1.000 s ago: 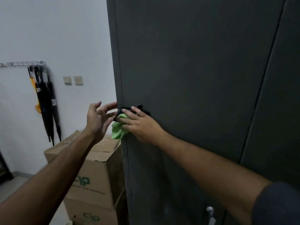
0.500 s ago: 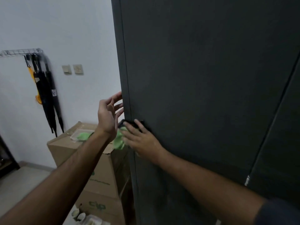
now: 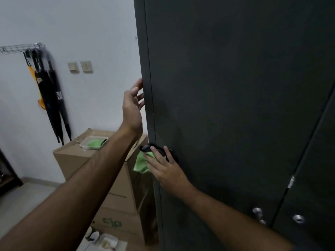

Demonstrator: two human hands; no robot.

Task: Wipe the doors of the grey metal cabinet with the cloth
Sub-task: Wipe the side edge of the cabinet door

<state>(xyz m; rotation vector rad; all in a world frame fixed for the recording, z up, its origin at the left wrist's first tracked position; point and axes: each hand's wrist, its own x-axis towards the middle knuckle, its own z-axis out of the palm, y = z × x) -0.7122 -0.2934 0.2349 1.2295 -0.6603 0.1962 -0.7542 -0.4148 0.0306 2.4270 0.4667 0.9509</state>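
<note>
Under the flat-fingered right hand [image 3: 165,171] the cloth [image 3: 141,163] presses the cabinet door [image 3: 226,105] — unwiped panel lies above; left hand [image 3: 132,109], fingers spread and holding nothing, steadies the edge.

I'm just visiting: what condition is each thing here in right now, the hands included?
Cabinet doors: closed.
Green cloth: crumpled, pressed to the door's left edge.
Right hand: fingers straight, pressing the cloth.
Left hand: open, fingertips at the cabinet's side edge.
Umbrellas: folded, hanging.
Cardboard boxes: stacked.
Plastic container: lidless, atop the boxes.
</note>
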